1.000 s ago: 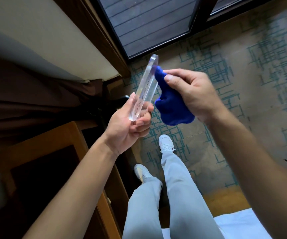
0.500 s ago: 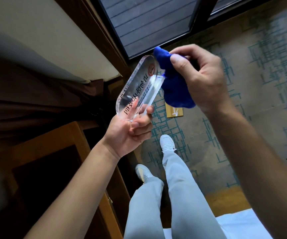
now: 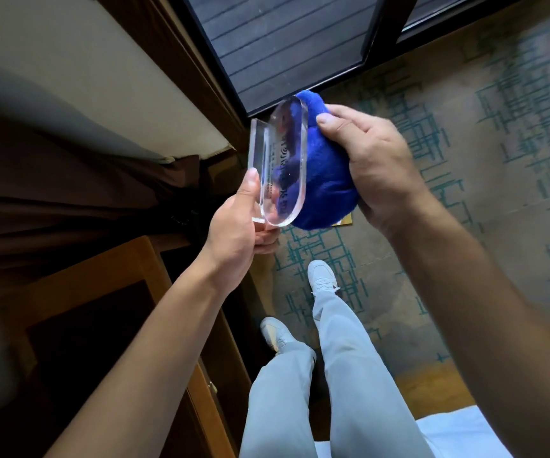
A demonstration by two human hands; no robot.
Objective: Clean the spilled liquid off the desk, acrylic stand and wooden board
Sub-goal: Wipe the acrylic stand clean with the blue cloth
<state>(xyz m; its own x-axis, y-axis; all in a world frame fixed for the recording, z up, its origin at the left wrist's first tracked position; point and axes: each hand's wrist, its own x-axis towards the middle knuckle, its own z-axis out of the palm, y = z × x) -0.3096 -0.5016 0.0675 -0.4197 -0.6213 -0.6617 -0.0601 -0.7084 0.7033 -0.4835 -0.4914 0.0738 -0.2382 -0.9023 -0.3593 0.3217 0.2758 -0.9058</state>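
Stand: I see the clear acrylic stand with rounded ends and printed lettering (image 3: 285, 163) held up in the air over the floor, tilted, its flat foot plate toward the left.
Left hand: my left hand (image 3: 237, 233) grips the stand at its lower end, thumb laid along the foot plate and fingers curled beneath.
Cloth: a bunched deep-blue fleece cloth (image 3: 325, 180) is pressed against the stand's right face; its blue shows through the clear plastic.
Right hand: my right hand (image 3: 376, 166) is closed round the cloth, thumb on top near the stand's upper edge, fingers wrapped behind.
Below the stand: patterned beige and teal carpet (image 3: 465, 133), with light grey trousers (image 3: 343, 375) and white shoes (image 3: 323, 279).
Left of the stand: a brown wooden desk frame (image 3: 111, 269) and dark brown curtain (image 3: 68, 186).
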